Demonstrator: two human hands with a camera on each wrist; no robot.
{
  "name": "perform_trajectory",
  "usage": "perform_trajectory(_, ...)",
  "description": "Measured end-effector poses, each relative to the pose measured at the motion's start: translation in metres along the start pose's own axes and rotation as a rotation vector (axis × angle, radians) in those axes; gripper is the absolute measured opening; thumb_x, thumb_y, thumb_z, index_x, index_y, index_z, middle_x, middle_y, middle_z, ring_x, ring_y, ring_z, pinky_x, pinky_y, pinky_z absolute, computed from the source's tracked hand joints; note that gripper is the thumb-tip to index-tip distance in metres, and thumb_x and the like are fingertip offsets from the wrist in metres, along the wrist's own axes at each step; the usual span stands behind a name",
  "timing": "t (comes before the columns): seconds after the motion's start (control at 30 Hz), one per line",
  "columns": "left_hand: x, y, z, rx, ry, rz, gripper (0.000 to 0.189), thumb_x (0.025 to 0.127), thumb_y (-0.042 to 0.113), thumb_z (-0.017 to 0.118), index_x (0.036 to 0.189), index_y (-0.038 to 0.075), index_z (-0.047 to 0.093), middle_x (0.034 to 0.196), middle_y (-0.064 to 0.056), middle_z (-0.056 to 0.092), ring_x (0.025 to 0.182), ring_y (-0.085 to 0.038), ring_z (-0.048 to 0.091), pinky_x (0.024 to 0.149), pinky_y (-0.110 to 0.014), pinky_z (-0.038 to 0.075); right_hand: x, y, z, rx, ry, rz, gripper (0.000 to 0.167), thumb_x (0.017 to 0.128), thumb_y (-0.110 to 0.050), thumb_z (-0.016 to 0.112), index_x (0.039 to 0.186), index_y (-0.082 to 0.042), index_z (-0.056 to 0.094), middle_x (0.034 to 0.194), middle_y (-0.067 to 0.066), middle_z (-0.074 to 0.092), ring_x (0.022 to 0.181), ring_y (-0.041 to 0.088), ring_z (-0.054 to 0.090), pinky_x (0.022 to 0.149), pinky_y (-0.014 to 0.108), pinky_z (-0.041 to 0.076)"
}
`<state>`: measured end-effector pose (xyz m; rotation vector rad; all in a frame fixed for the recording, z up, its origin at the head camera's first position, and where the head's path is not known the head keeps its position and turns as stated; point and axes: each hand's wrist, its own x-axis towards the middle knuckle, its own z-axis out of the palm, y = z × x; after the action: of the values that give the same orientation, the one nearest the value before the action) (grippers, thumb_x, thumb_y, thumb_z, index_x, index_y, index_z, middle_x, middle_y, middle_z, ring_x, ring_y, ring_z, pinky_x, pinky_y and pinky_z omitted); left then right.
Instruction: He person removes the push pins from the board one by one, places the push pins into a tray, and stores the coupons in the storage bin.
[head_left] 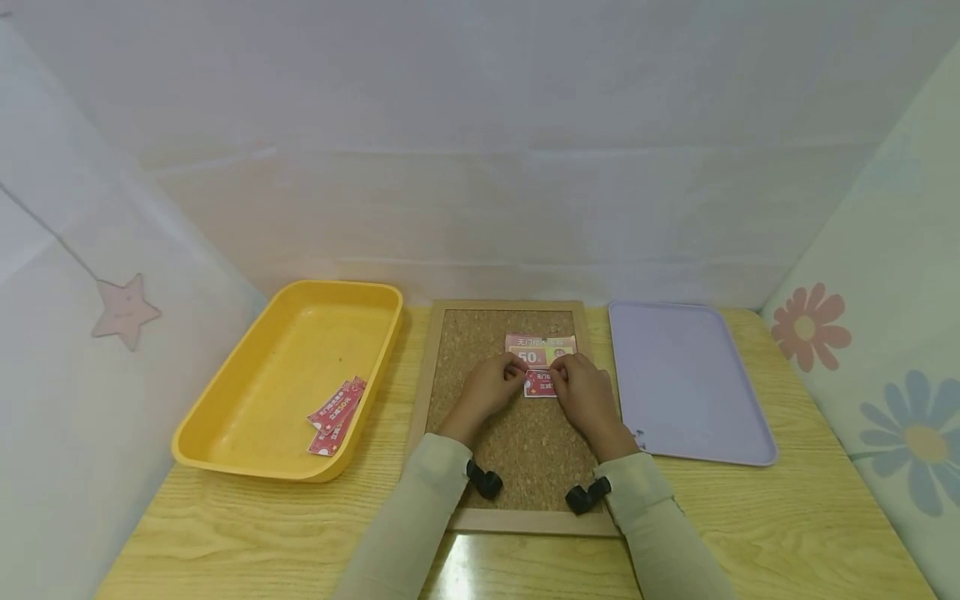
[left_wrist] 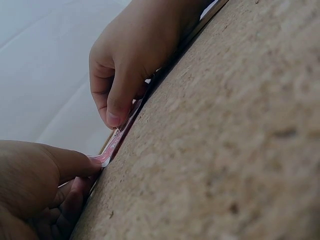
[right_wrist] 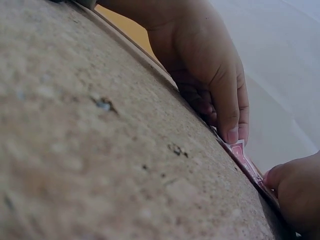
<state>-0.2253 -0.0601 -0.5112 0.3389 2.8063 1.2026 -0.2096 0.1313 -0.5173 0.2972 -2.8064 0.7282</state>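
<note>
A small red printed coupon [head_left: 539, 384] with a pale border lies over the corkboard [head_left: 517, 454], just below a larger coupon [head_left: 531, 357] marked 50. My left hand [head_left: 489, 387] pinches the small coupon's left edge between thumb and forefinger. From the other side, my right hand [head_left: 587, 395] pinches at its upper right part, thumb tip right on the paper. In the right wrist view the left thumb [right_wrist: 231, 134] sits on the coupon's corner. The right fingers partly cover the right portions of both coupons.
At the left stands a yellow tray [head_left: 292, 358] with several red coupons [head_left: 337, 415] in it. A flat lavender tray [head_left: 682, 375] lies at the right, small dark specks at its near left corner. The board's wooden frame [head_left: 540, 522] rests on the wooden table [head_left: 300, 542].
</note>
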Motion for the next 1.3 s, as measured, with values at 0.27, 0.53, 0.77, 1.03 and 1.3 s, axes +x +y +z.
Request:
perform_trajectory(0.27, 0.0006, -0.0006, 0.0004, 0.000, 0.002, -0.003, 0.012, 0.095, 0.029, 0.064, 0.102, 0.021, 0.069, 0.090, 0.009, 0.067, 0.082, -0.009, 0.061, 0.075, -0.033, 0.050, -0.0007, -0.0014, -0.0004, 0.023, 0.006, 0.022, 0.015, 0.097, -0.029, 0.060, 0.099, -0.016, 0.066, 0.084, -0.004, 0.056, 0.072, 0.016, 0.054, 0.070, 0.040, 0.037)
perform_trajectory(0.53, -0.0003, 0.0004, 0.0006, 0.003, 0.007, -0.003, 0.012, 0.095, 0.029, 0.063, 0.103, 0.021, 0.068, 0.091, 0.008, 0.066, 0.082, -0.010, 0.060, 0.075, -0.033, 0.050, -0.0004, 0.0000, 0.0004, 0.045, 0.016, 0.036, 0.015, 0.097, -0.030, 0.060, 0.098, -0.016, 0.067, 0.082, -0.004, 0.055, 0.070, 0.014, 0.052, 0.069, 0.038, 0.036)
perform_trajectory(0.77, -0.0004, 0.0008, 0.0008, -0.001, 0.009, -0.010, 0.012, 0.095, 0.028, 0.063, 0.102, 0.020, 0.068, 0.092, 0.007, 0.066, 0.082, -0.011, 0.060, 0.075, -0.034, 0.050, -0.0022, 0.0005, -0.0015, 0.100, 0.011, 0.059, 0.016, 0.096, -0.031, 0.061, 0.098, -0.016, 0.067, 0.083, -0.004, 0.056, 0.071, 0.015, 0.053, 0.071, 0.038, 0.037)
perform_trajectory(1.03, -0.0024, 0.0035, -0.0008, -0.009, 0.011, -0.029, 0.011, 0.094, 0.025, 0.062, 0.101, 0.019, 0.068, 0.089, 0.007, 0.064, 0.078, -0.011, 0.058, 0.071, -0.033, 0.049, -0.0035, 0.0006, -0.0025, 0.128, 0.013, 0.053, 0.017, 0.096, -0.031, 0.062, 0.098, -0.014, 0.068, 0.083, -0.003, 0.058, 0.071, 0.015, 0.054, 0.070, 0.039, 0.040)
perform_trajectory(1.3, -0.0029, 0.0038, -0.0010, -0.001, 0.022, -0.037, 0.010, 0.093, 0.025, 0.061, 0.100, 0.020, 0.067, 0.086, 0.008, 0.062, 0.076, -0.010, 0.057, 0.069, -0.031, 0.047, -0.0041, -0.0008, -0.0065, 0.184, 0.007, 0.093, 0.019, 0.096, -0.030, 0.062, 0.100, -0.013, 0.068, 0.085, -0.001, 0.058, 0.070, 0.015, 0.053, 0.063, 0.034, 0.045)
